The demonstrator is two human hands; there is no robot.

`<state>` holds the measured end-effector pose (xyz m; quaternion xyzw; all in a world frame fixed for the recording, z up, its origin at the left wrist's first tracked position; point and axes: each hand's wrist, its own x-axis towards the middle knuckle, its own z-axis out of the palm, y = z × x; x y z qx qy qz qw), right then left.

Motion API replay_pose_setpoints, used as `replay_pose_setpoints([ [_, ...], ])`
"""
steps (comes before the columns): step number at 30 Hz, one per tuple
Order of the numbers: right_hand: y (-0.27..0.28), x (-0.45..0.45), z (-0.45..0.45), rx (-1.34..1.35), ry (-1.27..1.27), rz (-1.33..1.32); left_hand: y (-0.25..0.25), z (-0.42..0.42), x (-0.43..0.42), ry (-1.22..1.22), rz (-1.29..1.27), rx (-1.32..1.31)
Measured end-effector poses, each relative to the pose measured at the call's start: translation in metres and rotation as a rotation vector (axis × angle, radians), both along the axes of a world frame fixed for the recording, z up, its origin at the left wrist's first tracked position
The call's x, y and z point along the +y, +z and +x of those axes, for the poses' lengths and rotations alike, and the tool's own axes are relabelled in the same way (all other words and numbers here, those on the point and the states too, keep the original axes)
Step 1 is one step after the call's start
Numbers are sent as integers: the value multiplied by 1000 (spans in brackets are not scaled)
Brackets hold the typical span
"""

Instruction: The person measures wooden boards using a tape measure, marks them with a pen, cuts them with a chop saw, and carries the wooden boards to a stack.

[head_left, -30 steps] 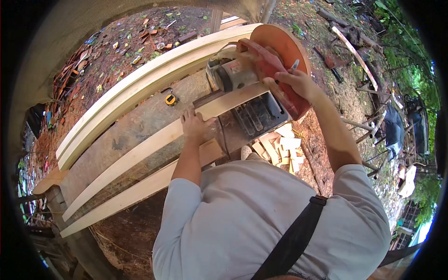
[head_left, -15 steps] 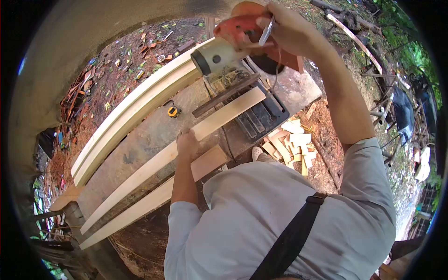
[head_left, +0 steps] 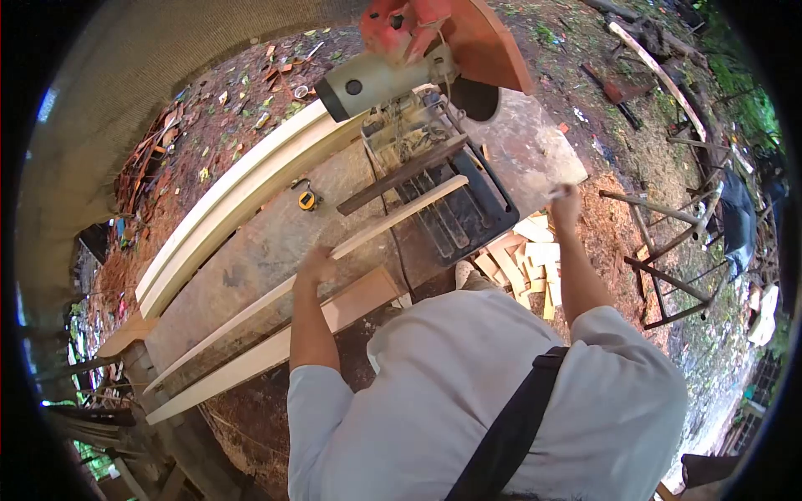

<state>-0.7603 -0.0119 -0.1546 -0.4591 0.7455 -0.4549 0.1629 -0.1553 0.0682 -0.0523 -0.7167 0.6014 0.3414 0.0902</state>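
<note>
My left hand (head_left: 316, 265) is closed round a long pale board (head_left: 242, 320), which looks narrow, as if turned on edge. Its far end lies over the black slotted base (head_left: 455, 213) of a chop saw. The saw's red and grey head (head_left: 409, 58) is raised at the top, with its orange guard. Off to the right of the base, my right hand (head_left: 566, 204) is closed on a small, light, pen-like object (head_left: 555, 194). A second long board (head_left: 276, 355) lies nearer my body.
Long pale planks (head_left: 242, 192) are stacked along the table's far side. A yellow and black tape measure (head_left: 307, 200) sits on the worn tabletop (head_left: 251, 259). Wood offcuts (head_left: 522, 267) are piled on the ground beyond my body; metal frames (head_left: 668, 242) stand at the right.
The saw head has gone up, and my right hand has let go of it and moved down to the right. The board in my left hand has turned from its flat face to a narrower side.
</note>
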Motion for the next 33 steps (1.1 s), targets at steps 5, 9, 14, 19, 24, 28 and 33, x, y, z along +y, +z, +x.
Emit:
replay_pose_setpoints([
  [5,-9,23,82,-116,322,231,-21,9,2,-5,-24,-51],
  [9,-8,19,92,-153,249,202,-13,5,-3,-24,44,-108],
  [14,32,33,99,138,441,-43,-29,8,6,-87,-76,-116],
  [19,62,68,162,-127,904,-180,-33,-9,25,-198,-89,-306],
  [24,144,81,267,95,1258,-311,14,-31,59,-177,-403,-324],
  [28,172,79,342,469,1531,66,7,-13,75,-239,-308,-96],
  [33,166,67,354,678,1792,558,41,6,127,-117,-488,290],
])
